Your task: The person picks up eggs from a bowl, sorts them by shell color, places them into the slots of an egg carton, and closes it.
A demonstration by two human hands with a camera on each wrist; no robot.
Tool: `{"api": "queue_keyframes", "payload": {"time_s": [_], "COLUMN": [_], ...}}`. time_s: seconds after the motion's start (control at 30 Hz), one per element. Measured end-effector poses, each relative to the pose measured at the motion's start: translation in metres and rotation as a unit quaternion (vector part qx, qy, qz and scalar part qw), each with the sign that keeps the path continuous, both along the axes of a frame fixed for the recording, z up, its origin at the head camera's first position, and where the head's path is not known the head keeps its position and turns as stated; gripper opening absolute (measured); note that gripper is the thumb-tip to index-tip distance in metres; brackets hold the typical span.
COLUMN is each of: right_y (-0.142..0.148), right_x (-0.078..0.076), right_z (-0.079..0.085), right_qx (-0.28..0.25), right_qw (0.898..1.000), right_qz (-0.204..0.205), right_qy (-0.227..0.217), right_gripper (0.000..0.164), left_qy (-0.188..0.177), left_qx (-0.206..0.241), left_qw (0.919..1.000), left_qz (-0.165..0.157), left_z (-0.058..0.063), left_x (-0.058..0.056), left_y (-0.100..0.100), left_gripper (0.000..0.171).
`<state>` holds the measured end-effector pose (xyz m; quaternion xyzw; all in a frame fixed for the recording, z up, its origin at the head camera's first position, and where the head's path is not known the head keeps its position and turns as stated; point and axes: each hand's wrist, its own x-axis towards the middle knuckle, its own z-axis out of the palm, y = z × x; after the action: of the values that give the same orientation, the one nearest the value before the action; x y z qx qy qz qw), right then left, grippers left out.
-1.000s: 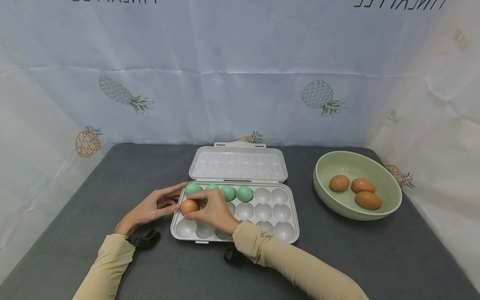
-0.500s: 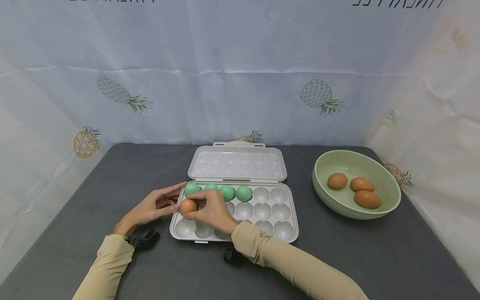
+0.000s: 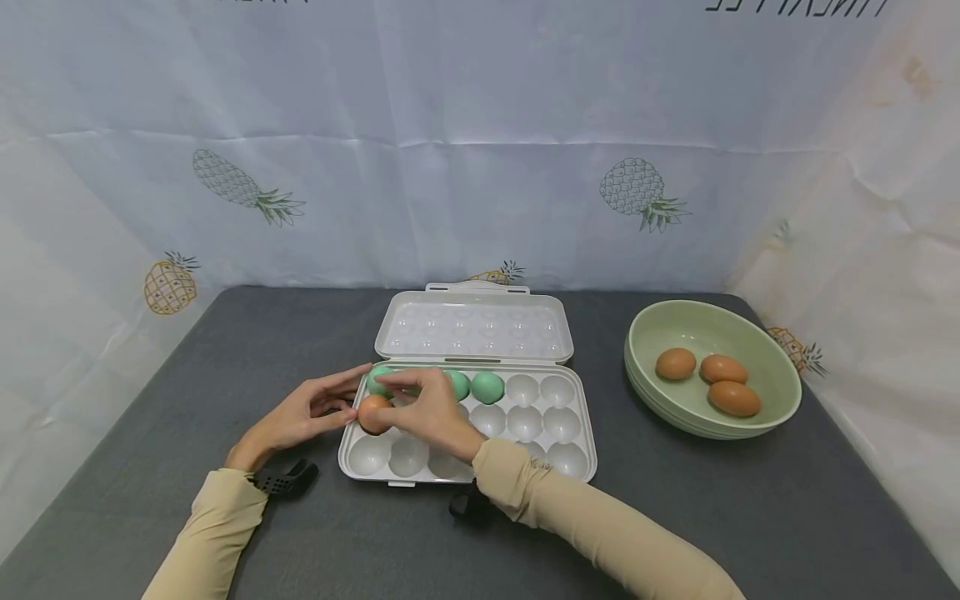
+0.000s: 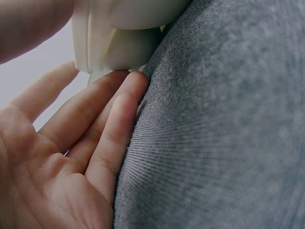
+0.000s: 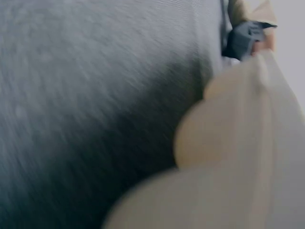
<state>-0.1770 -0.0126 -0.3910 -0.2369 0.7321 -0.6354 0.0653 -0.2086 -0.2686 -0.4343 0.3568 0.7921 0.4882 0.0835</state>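
Observation:
A white egg tray (image 3: 405,482) with its lid (image 3: 474,327) lifted lies on the dark table. One brown egg (image 3: 372,412) sits in the leftmost cup of the middle row. My right hand (image 3: 438,414) hovers over the tray's left part, thumb at the brown egg and index finger spread away above it, near a green egg (image 3: 380,381). Along the tray's left edge, my left hand (image 3: 306,414) rests with its fingers extended; in the left wrist view its fingertips touch the tray's side (image 4: 116,45). Another green egg (image 3: 487,387) stands in the back row, partly covered by my right hand.
At the right, a pale green bowl (image 3: 645,342), seemingly stacked on another, holds brown eggs (image 3: 735,399). A pineapple-print cloth (image 3: 480,200) hangs behind the table (image 3: 300,542). The right wrist view is blurred and shows the tray's rounded cups (image 5: 205,138) from the side.
My right index finger has lifted off the brown egg and spread from the thumb, now hiding the second green egg. The brown egg stays in its cup. My left hand keeps its place.

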Motion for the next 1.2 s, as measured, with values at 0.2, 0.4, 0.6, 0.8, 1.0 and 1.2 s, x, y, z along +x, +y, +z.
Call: {"api": "queue_keyframes", "payload": {"time_s": [0.2, 0.4, 0.6, 0.8, 1.0, 1.2], "right_y": [0.012, 0.02, 0.031, 0.049, 0.068, 0.088], "right_x": [-0.004, -0.007, -0.011, -0.018, -0.021, -0.024], "right_z": [0.014, 0.022, 0.028, 0.032, 0.036, 0.038], "right_qx": [-0.027, -0.042, -0.041, -0.04, -0.024, -0.008], "right_qw": [0.999, 0.999, 0.999, 0.998, 0.996, 0.995], "right_qz": [0.007, 0.003, -0.018, -0.051, -0.08, -0.096], "right_qy": [-0.018, -0.013, -0.024, -0.016, -0.012, 0.0], "right_gripper": [0.044, 0.043, 0.043, 0.041, 0.041, 0.042], "left_qy": [0.0, 0.003, 0.004, 0.013, 0.016, 0.018], "left_qx": [-0.005, 0.0, 0.006, 0.003, 0.001, -0.004], "left_qw": [1.0, 1.0, 1.0, 0.9999, 0.9999, 0.9998], "left_qz": [0.003, 0.003, -0.001, 0.005, 0.005, 0.007], "left_z": [0.002, 0.002, 0.001, 0.001, 0.0, -0.001], "left_x": [0.0, 0.0, 0.001, 0.001, 0.0, 0.001], "left_y": [0.0, 0.0, 0.001, 0.001, -0.001, 0.0], "left_gripper": [0.064, 0.064, 0.064, 0.065, 0.065, 0.065]}}
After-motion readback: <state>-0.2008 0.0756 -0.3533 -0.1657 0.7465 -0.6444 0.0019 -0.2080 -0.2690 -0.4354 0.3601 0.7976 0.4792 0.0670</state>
